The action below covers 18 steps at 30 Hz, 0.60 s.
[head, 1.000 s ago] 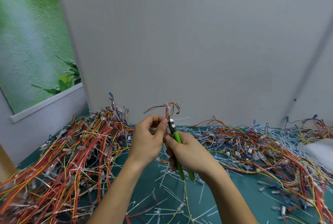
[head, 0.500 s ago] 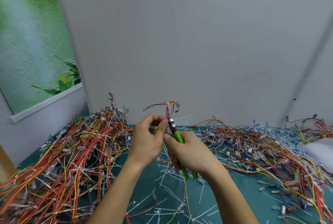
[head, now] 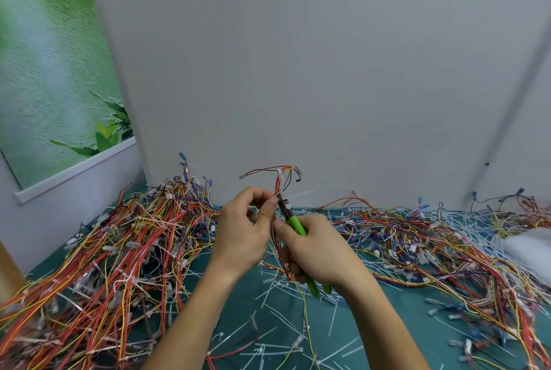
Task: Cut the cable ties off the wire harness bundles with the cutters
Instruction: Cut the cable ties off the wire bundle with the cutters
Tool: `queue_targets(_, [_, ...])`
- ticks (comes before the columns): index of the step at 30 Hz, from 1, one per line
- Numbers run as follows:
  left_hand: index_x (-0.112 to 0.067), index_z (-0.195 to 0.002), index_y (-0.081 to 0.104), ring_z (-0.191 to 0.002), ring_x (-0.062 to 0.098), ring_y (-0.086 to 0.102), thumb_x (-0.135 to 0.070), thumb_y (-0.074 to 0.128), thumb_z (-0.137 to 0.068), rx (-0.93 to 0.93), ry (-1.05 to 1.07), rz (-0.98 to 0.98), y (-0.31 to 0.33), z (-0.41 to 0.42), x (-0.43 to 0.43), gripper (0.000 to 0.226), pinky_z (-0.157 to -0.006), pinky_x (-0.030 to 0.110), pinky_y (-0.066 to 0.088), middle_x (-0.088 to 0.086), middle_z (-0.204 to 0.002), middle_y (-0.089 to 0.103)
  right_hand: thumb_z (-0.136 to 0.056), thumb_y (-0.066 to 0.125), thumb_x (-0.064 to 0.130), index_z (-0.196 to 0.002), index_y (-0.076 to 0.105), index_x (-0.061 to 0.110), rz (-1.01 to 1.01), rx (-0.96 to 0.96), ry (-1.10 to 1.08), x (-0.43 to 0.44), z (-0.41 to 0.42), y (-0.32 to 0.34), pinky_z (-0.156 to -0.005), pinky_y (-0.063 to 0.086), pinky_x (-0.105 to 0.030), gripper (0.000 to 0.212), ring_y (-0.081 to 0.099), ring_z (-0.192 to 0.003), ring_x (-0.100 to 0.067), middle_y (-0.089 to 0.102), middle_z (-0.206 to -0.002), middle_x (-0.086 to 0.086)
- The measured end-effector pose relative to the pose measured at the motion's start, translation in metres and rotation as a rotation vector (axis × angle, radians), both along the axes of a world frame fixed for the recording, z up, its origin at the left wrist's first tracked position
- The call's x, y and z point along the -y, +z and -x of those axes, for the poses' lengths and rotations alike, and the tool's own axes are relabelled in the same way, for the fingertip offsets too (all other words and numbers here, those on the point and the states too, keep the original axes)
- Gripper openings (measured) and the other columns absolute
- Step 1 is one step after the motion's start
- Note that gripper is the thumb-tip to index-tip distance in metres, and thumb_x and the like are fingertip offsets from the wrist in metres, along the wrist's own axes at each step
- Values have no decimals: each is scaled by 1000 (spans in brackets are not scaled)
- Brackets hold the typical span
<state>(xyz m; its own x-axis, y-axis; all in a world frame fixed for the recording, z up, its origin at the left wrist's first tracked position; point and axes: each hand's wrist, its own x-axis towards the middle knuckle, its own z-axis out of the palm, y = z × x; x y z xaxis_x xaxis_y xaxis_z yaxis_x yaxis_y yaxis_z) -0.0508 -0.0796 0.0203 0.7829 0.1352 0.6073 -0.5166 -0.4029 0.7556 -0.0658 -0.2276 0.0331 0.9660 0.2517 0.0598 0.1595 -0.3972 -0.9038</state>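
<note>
Pinching slim red-orange wire bundle (head: 277, 191) in left hand (head: 241, 235); clasping green-handled cutters (head: 293, 222) in right hand (head: 322, 250), barely shifting nose at pale plastic cable tie (head: 299, 193); apparently still aiming.

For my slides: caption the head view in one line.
Left hand pinches a wire harness upright while the right hand holds green cutters against it, above a teal table littered with ties.

We note teal tabletop (head: 393, 319). Left half: big heap of red, orange and yellow wire harnesses (head: 104, 265), reaching left edge. Right half, toward far edge: looser tangle of multicoloured wire harnesses (head: 417, 238). Near middle: scattered cut white plastic cable ties (head: 280, 322) on bare teal. Right edge: white soft lump (head: 530, 250); we cannot tell what it is.
</note>
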Motion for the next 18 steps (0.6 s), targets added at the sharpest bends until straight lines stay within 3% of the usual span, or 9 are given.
queue_targets(7, [-18, -93, 68, -76, 9, 65, -23, 67, -95, -14, -7, -3, -2, -2, -1, 6, -68, 28, 54, -7, -85, 70, -102, 57, 36, -84, 56, 16, 58, 19, 34, -2, -3, -2, -58, 56, -38, 27, 59, -53, -20, 60, -65, -6])
queue_targets(13, [-19, -92, 69, -78, 13, 64, -21, 67, -96, -18, -2, 5, 0, -2, -1, 4, -71, 31, 53, -8, -85, 70, -103, 55, 32, -73, 53, 17, 109, 89, -11, -1, -9, -10, -53, 43, -33, 34, 47, -48, -18, 50, -55, 1])
queue_targets(18, [-18, -92, 68, -79, 12, 64, -21, 67, -96, -22, -7, 2, 1, -1, -2, 5, -71, 31, 53, -8, -84, 70, -103, 57, 34, -73, 53, 20, 133, 118, -27, -2, -12, -13, -46, 36, -23, 33, 41, -43, -7, 48, -51, 8])
